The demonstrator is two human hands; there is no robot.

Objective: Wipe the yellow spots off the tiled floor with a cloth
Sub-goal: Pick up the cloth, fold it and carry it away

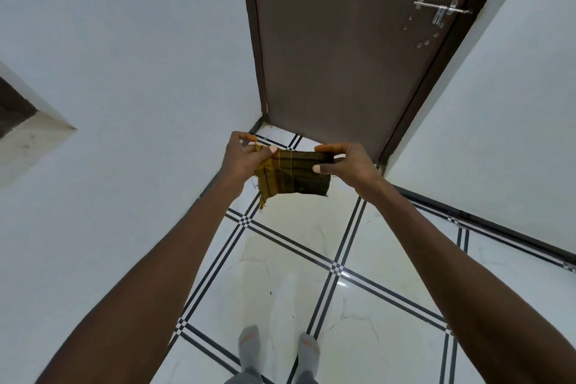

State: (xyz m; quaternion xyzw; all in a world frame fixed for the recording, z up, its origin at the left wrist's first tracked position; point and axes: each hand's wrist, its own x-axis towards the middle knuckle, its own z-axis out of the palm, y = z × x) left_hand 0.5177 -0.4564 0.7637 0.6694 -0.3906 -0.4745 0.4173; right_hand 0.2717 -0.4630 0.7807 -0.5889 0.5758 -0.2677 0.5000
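A small checked cloth, dark green and mustard yellow with frayed edges, is stretched out in the air between both hands at arm's length. My left hand pinches its upper left corner; my right hand pinches its upper right edge. Below lies the glossy white tiled floor with black striped borders. A faint yellowish tint shows on the tile just under the cloth; I cannot make out distinct spots.
A closed dark brown door with a metal bolt latch stands ahead. White walls close in on the left and right, forming a narrow corner. My feet in grey socks stand at the bottom.
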